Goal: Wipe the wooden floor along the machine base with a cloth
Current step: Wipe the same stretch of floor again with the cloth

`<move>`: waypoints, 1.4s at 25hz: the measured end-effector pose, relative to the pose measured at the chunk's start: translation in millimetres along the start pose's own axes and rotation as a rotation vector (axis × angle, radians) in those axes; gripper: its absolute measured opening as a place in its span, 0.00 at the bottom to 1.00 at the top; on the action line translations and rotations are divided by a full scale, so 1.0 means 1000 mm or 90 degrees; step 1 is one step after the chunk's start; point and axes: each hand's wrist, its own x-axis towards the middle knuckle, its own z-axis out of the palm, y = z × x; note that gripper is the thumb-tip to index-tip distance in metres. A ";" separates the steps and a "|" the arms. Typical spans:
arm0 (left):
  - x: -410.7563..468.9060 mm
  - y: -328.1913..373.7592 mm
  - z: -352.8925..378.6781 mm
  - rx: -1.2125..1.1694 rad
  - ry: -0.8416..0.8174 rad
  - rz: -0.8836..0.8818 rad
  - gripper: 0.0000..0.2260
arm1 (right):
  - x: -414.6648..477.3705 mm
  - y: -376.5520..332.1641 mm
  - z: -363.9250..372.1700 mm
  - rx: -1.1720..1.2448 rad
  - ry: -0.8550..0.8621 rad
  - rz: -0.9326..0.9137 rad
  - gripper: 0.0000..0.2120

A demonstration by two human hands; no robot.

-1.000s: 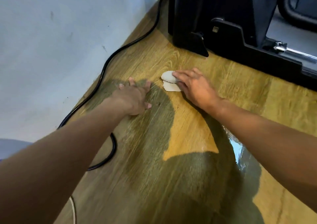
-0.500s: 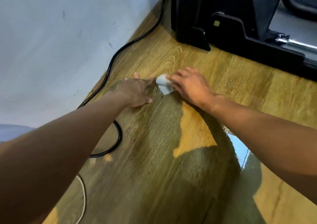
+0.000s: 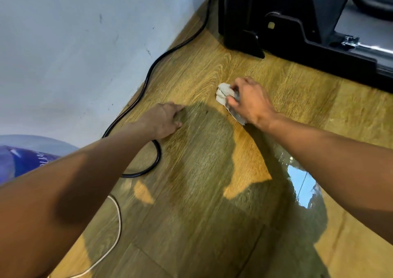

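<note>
A small crumpled white cloth (image 3: pixel 223 92) lies on the wooden floor (image 3: pixel 212 192), in front of the black machine base (image 3: pixel 297 41). My right hand (image 3: pixel 251 101) grips the cloth, fingers curled over it and pressing it to the boards. To the left, my left hand (image 3: pixel 164 119) rests flat on the floor with its fingers spread, a short gap away from the cloth. Part of the cloth is hidden under my right palm.
A black cable (image 3: pixel 148 80) runs along the pale wall (image 3: pixel 74 43) and loops by my left forearm. A thin white cord (image 3: pixel 116 224) curves lower left. A blue object (image 3: pixel 23 160) sits at the left edge. A shiny reflection (image 3: pixel 302 186) marks the floor at right.
My right hand has drawn the cloth to the right, away from my left hand, and now curls more tightly over it. The left hand has stayed planted on the floor.
</note>
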 end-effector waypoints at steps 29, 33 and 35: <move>-0.014 0.009 0.020 0.081 -0.048 -0.032 0.29 | -0.135 -0.059 0.042 -0.060 -0.102 -0.347 0.15; -0.017 0.012 0.024 0.123 -0.023 -0.026 0.29 | -0.159 -0.058 0.037 -0.047 -0.147 -0.606 0.11; -0.020 0.014 0.026 0.183 -0.010 0.003 0.29 | -0.135 -0.036 0.018 -0.063 -0.098 -0.477 0.14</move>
